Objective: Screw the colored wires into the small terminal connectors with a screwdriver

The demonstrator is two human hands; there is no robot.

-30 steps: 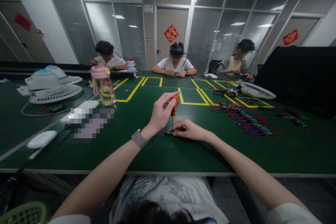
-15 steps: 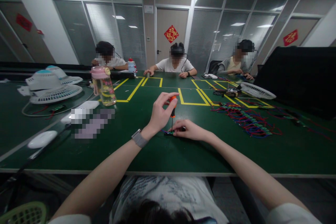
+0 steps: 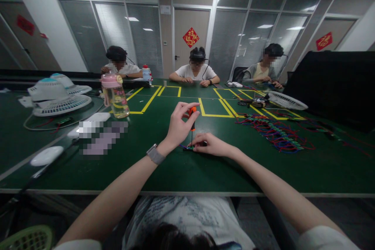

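My left hand (image 3: 178, 123) is closed around the orange-and-black handle of a screwdriver (image 3: 192, 125), which stands upright with its shaft pointing down. Under the shaft lies a small green circuit board (image 3: 190, 148) with a dark part and thin wires at its left. The fingers of my right hand (image 3: 212, 145) pinch the right side of this board against the green table. Where exactly the screwdriver tip meets the board is too small to tell.
Several circuit boards with red and blue wires (image 3: 275, 134) lie in a row at right. White fans (image 3: 61, 103) and a pink-lidded bottle (image 3: 115, 97) stand at left. Yellow tape (image 3: 216, 116) marks the green table (image 3: 234, 175). Three people sit across; a dark screen (image 3: 336, 90) rises at right.
My hands, the screwdriver and the board look almost still. Across the table, the middle person's hand has drawn back from a small object by the yellow tape.
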